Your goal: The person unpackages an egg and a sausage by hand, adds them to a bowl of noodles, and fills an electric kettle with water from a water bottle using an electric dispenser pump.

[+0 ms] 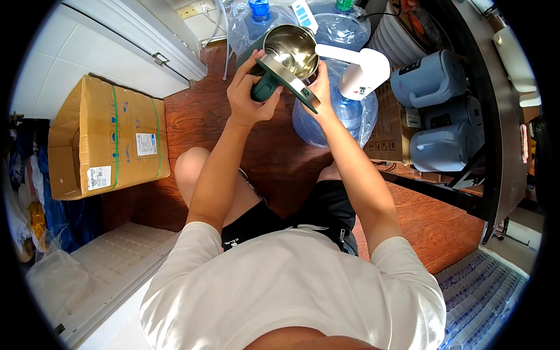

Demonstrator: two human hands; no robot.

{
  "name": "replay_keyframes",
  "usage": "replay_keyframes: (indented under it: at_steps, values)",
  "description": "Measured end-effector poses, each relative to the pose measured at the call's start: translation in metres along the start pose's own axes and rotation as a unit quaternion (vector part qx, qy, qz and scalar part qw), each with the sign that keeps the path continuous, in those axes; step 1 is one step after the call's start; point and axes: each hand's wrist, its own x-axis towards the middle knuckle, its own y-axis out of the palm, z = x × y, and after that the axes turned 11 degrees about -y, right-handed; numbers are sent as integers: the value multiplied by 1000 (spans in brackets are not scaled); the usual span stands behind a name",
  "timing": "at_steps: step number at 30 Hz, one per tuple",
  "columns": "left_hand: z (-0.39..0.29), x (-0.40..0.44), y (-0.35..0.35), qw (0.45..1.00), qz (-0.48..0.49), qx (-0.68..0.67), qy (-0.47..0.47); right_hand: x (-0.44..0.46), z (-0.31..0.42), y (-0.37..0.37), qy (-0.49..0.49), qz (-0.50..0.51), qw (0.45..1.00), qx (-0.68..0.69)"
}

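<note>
A dark green electric kettle [289,49] with a shiny metal inside is held up in front of me, its lid side tilted toward me. My left hand [248,93] is closed around the kettle by its green handle. My right hand [318,93] grips the kettle's other side, near the rim. Just over the kettle's right rim reaches the spout of a white water pump [364,73]. The pump sits on top of a large blue water bottle [335,119] wrapped in clear plastic. Whether water runs from the spout, I cannot tell.
More big water bottles [256,29] stand behind the kettle, with a white power strip [304,16] by them. Several grey-blue kettles [437,146] fill the shelf at right. An open cardboard box [131,137] stands left on the wooden floor [192,116].
</note>
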Motion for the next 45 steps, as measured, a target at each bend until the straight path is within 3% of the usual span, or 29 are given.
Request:
replay_keyframes:
  at_steps: [16,22,28,45]
  values:
    - [1,1,-3,1000,-1,-1,-15,3,-1,4,18,-4,999,48]
    - [1,1,-3,1000,-3,-2,-10,1,8,6,-5,7,999,-44]
    - [-2,3,-4,1000,0,-9,-10,3,3,5,5,-9,1000,20]
    - [-6,-1,-3,1000,6,-3,-15,-4,3,1,1,-4,1000,5]
